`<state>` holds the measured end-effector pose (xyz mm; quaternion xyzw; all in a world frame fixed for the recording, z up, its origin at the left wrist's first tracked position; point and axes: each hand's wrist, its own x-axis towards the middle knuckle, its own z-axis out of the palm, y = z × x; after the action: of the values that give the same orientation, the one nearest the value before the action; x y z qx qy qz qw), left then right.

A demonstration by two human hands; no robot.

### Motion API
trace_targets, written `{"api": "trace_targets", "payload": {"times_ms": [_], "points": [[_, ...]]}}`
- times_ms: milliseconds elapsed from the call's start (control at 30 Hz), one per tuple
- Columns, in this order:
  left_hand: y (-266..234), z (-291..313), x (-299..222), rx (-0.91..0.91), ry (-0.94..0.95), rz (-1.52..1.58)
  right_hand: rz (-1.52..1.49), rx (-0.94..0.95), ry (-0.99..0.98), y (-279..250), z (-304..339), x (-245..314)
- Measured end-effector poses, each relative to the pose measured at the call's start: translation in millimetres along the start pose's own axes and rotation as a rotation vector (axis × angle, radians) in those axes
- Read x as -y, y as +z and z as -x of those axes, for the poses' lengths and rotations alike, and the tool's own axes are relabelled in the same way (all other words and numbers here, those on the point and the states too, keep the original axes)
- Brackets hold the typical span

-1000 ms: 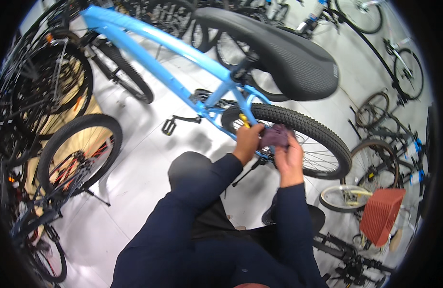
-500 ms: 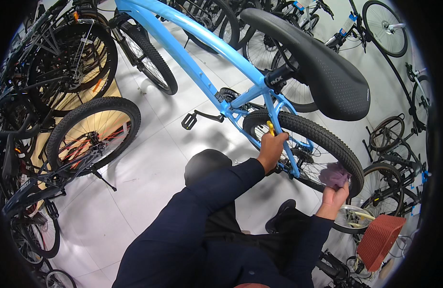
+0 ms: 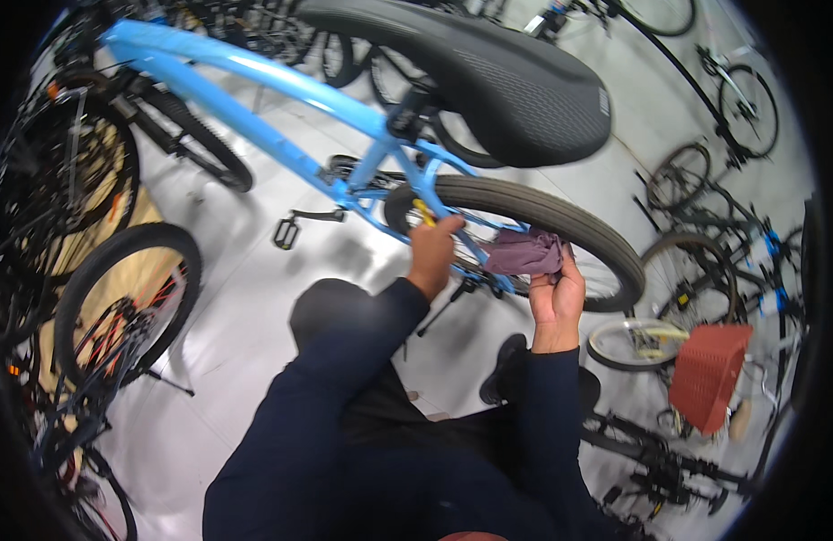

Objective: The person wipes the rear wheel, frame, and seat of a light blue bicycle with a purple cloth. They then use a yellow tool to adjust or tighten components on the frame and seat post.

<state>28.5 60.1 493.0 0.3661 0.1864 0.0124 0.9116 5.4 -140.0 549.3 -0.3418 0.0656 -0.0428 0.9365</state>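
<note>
The light blue bicycle (image 3: 254, 131) stands in front of me, its black saddle (image 3: 515, 86) close below the view. My left hand (image 3: 432, 257) is closed at the rear frame stay. A small yellow object (image 3: 423, 213) sticks out above its fingers; its kind is not clear. My right hand (image 3: 558, 293) pinches a crumpled purple cloth (image 3: 524, 252) at the near side of the rear wheel, beside the stays. The rear tyre (image 3: 583, 225) arches behind the cloth, its tread blurred. The hub area is partly covered by the cloth and my hands.
A crank pedal (image 3: 285, 234) juts from the blue frame toward me. At left, another bicycle's wheel (image 3: 191, 298) and several dark bicycles crowd together. A red basket (image 3: 709, 379) stands at right, among more bicycles. A kickstand (image 3: 434, 311) reaches down near my left wrist.
My right hand has brought the cloth from the rear of the wheel forward, close to the stays. My left hand stays at the stay. The whole view has shifted, and the tyre tread now looks smeared.
</note>
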Motion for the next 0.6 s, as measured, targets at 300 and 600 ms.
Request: {"api": "trace_targets", "payload": {"times_ms": [300,600], "points": [[7,12,-11,0.05,-0.044,0.09,-0.046,-0.16,-0.185,-72,3,76],[2,3,-5,-0.027,-0.043,0.074,0.006,0.237,0.091,10,2,-24]]}}
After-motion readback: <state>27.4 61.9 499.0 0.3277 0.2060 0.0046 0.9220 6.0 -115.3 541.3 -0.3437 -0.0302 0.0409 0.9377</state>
